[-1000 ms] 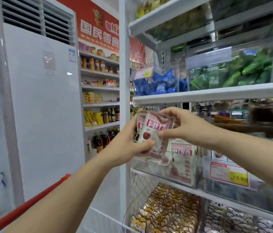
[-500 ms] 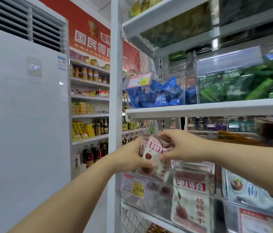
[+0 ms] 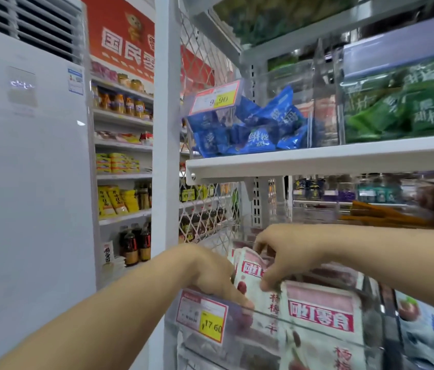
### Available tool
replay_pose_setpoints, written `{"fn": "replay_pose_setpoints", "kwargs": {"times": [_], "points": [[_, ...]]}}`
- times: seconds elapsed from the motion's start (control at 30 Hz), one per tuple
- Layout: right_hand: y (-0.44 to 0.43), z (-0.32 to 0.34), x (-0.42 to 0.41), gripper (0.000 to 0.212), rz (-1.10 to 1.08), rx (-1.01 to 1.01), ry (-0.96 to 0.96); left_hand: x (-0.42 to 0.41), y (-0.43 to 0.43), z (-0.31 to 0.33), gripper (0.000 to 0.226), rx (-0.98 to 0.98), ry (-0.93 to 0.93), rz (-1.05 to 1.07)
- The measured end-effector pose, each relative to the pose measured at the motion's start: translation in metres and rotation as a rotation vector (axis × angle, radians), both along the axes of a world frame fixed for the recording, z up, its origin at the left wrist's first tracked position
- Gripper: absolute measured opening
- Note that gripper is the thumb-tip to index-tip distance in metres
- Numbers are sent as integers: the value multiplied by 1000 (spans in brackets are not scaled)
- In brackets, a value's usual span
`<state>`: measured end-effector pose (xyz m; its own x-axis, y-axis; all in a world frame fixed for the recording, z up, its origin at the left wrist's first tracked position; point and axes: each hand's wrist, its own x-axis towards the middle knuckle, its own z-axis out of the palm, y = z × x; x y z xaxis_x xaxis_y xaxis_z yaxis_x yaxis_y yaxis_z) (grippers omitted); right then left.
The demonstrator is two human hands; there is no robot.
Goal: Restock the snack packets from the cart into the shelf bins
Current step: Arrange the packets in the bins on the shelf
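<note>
Both my hands hold a small stack of pink-and-white snack packets point(image 3: 250, 276) over a clear plastic shelf bin point(image 3: 237, 340). My left hand point(image 3: 213, 276) grips the stack's lower left side, its fingertips reaching down inside the bin's front wall. At the stack's upper right, my right hand point(image 3: 285, 257) pinches the top edge. A matching packet point(image 3: 322, 324) stands upright in the same bin just to the right. The cart is out of view.
A yellow price tag point(image 3: 202, 313) hangs on the bin's front. On the shelf above sit bins of blue packets point(image 3: 250, 126) and green packets point(image 3: 402, 102). A white upright point(image 3: 166, 129) borders the shelf's left side, with a white air conditioner point(image 3: 29, 169) farther left.
Both hands have lowered the packet stack from shelf-edge height down into the clear bin. The camera has moved closer and tilted up, so the red cart handle has left the frame.
</note>
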<state>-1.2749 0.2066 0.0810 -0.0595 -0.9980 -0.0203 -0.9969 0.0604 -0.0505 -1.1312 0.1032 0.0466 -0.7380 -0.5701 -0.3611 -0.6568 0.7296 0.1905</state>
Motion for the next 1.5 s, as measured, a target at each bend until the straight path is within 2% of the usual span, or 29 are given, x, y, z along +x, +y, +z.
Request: {"fn": "replay_pose_setpoints", "kwargs": {"times": [0.2,0.3,0.47,0.53,0.67,0.77,0.87,0.93,1.07,1.2,1.27,1.33,1.43,1.5], "points": [[5,-2,-7,75,-42,-10,-23,-11,-5,-8,63,-4,-11,-26],[8,-1,-7,80,-52,31,15,-17,0,-8,66,44,2,-17],[12,-1,-6,89,-42,92,86,-19,6,-5,76,-27,-48,17],[15,1,-8,83,-33,63,75,-16,6,-5,76,-42,-43,12],[16,5,-17,34,5,30,5,-9,1,-4,85,39,14,6],[9,-1,-15,17,30,52,61,-7,0,-2,86,102,32,43],[3,-5,-10,17,57,40,89,-8,-3,-4,92,84,-22,50],[4,-5,-10,16,50,46,93,-10,-1,-5,93,0,-65,33],[11,-3,-18,25,23,68,15,-13,4,-4,95,-69,-76,6],[15,-5,-19,32,15,-50,-62,-8,11,2,94,-82,-74,12],[20,-4,-16,30,23,-129,-55,-4,15,5,92,-66,30,37],[28,-4,-10,28,30,-198,-42,4,20,3,88,-59,209,69],[42,-7,1,26,59,-306,-36,19,33,-5,70,-175,500,98],[50,-11,9,27,93,-363,-39,31,50,-11,54,-158,749,103]]}}
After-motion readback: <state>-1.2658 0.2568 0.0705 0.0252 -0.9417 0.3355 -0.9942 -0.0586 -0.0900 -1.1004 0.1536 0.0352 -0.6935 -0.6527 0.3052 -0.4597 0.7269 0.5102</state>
